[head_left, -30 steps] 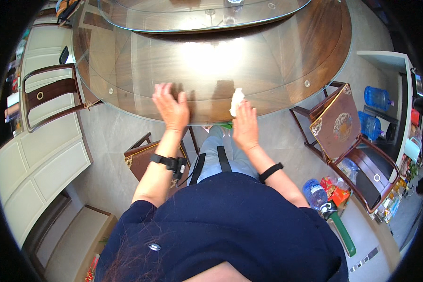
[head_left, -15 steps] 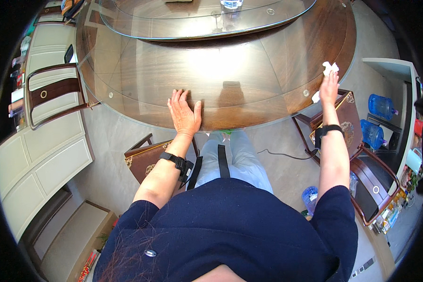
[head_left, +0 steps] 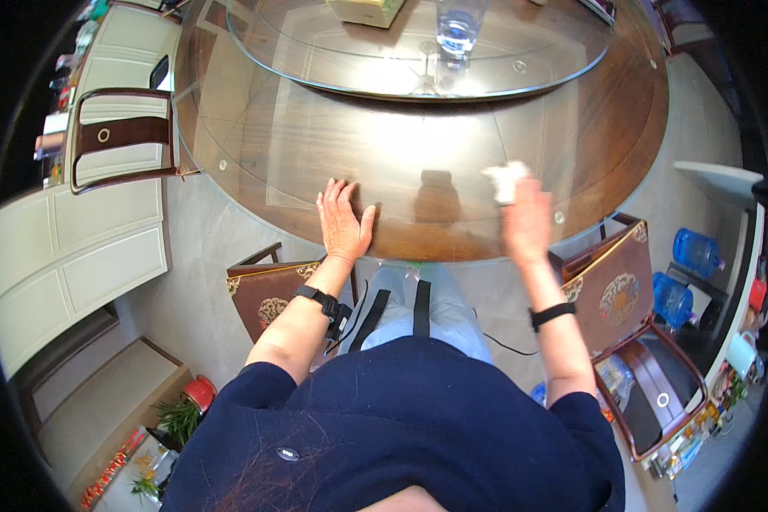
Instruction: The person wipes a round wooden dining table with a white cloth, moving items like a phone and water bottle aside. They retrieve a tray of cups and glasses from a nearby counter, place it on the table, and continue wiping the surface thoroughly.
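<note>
My left hand (head_left: 343,224) rests on the near edge of the round glass-topped wooden table (head_left: 273,149), palm down and fingers a little apart, holding nothing. Right of the middle, my right hand (head_left: 527,224) lies over a crumpled white tissue (head_left: 507,177) that sticks out past its fingertips. This hand is somewhat blurred, and part of the tissue is hidden under the fingers.
A raised glass turntable (head_left: 316,53) bears a clear water bottle (head_left: 457,34) and a pale box (head_left: 367,10). Chairs stand around the table, including a brown one (head_left: 619,294) at the right. Blue water jugs (head_left: 696,251) are farther right.
My right hand has swept the tissue leftward from the table's right edge and slightly nearer to me. My left hand stays at the near edge. The view has shifted, showing more of the turntable.
</note>
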Tool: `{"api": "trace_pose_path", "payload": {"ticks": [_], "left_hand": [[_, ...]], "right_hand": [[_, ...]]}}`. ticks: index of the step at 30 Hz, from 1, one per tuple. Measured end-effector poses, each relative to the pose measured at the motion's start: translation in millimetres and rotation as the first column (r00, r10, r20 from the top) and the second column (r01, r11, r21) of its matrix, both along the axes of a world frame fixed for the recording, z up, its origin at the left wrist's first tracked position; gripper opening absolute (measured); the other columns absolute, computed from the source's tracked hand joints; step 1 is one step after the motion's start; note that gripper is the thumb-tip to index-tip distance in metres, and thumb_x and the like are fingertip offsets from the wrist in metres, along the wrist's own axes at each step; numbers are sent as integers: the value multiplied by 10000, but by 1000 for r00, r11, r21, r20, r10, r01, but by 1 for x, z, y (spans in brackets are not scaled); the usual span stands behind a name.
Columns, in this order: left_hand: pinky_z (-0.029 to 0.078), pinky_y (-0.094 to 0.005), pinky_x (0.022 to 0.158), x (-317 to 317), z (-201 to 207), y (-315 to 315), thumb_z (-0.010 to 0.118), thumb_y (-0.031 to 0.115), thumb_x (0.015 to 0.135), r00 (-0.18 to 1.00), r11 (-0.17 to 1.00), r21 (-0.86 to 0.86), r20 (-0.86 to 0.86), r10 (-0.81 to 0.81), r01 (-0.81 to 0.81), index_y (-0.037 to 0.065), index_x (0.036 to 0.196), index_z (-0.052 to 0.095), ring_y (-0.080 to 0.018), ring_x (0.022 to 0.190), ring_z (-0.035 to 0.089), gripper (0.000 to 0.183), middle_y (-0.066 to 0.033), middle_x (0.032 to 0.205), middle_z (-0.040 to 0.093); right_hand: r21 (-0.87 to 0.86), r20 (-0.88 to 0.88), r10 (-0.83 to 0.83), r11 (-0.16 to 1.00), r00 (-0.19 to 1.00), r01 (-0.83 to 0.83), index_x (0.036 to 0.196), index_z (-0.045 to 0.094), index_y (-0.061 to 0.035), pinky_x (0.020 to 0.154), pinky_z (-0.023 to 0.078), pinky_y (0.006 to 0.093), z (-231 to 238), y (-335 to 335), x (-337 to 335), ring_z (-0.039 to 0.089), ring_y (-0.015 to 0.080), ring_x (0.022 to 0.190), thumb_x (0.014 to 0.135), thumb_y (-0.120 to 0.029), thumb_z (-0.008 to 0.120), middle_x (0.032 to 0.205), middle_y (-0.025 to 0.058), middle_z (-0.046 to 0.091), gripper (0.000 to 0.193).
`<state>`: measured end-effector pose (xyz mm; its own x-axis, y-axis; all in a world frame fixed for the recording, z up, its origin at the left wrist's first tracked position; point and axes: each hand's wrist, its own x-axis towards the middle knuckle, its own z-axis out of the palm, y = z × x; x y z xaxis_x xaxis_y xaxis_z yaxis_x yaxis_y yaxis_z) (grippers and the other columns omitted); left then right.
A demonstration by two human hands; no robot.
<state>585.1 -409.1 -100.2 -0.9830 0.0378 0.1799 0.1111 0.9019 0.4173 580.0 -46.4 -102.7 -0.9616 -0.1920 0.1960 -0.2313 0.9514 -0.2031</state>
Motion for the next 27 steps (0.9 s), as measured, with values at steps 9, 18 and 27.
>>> {"api": "trace_pose_path", "payload": {"ticks": [9, 18, 27], "left_hand": [[195, -582, 1155, 0, 5, 2, 658, 353, 850, 1000, 1000, 9, 21, 1, -1, 30, 1327, 439, -401, 1377, 323, 616, -202, 1372, 426], [195, -572, 1158, 1, 4, 2, 635, 380, 876, 1000, 1000, 16, 22, -5, 4, 43, 1335, 436, -390, 1379, 324, 603, -191, 1381, 423], [264, -540, 1131, 6, 9, -20, 626, 257, 882, 986, 886, 457, -92, 138, -81, 27, 1275, 471, -416, 1300, 392, 481, -194, 1336, 459]], "right_hand": [[23, 84, -742, 669, 666, 743, 1428, 367, 70, 1139, 266, 523, -3, 113, -162, 336, 428, 1380, 979, -314, 434, 1477, 293, 367, 594], [-108, 100, 223, 971, 970, -212, 1388, 456, 30, 1166, 247, 463, -5, -199, -136, 405, 310, 1357, 952, -338, 497, 1450, 193, 454, 572], [-419, 172, 350, 872, 921, -253, 1430, 418, 8, 1169, 254, 498, 0, -178, -12, 321, 359, 1426, 934, -239, 559, 1512, 204, 383, 571]]}}
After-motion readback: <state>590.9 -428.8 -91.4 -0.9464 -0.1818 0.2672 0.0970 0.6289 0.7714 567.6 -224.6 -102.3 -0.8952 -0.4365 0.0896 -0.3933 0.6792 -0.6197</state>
